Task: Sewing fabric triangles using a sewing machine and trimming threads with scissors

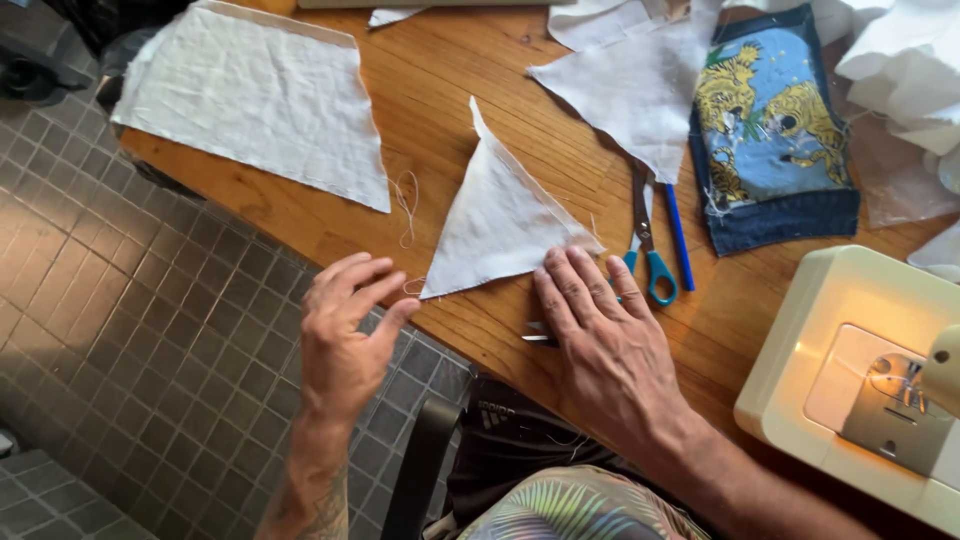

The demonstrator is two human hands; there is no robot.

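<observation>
Wooden table (460, 60): white cloth triangle (495, 215); right of it scissors (645, 240), blue pencil (679, 238), sewing machine (860, 380); left, white cloth sheet (250, 95).

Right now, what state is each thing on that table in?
White fabric triangle: flat, one corner pinned by the right hand.
Left hand: open, off the table edge.
Scissors: closed, lying flat.
Sewing machine: lamp lit.
White cloth panel: spread flat, overhanging.
</observation>
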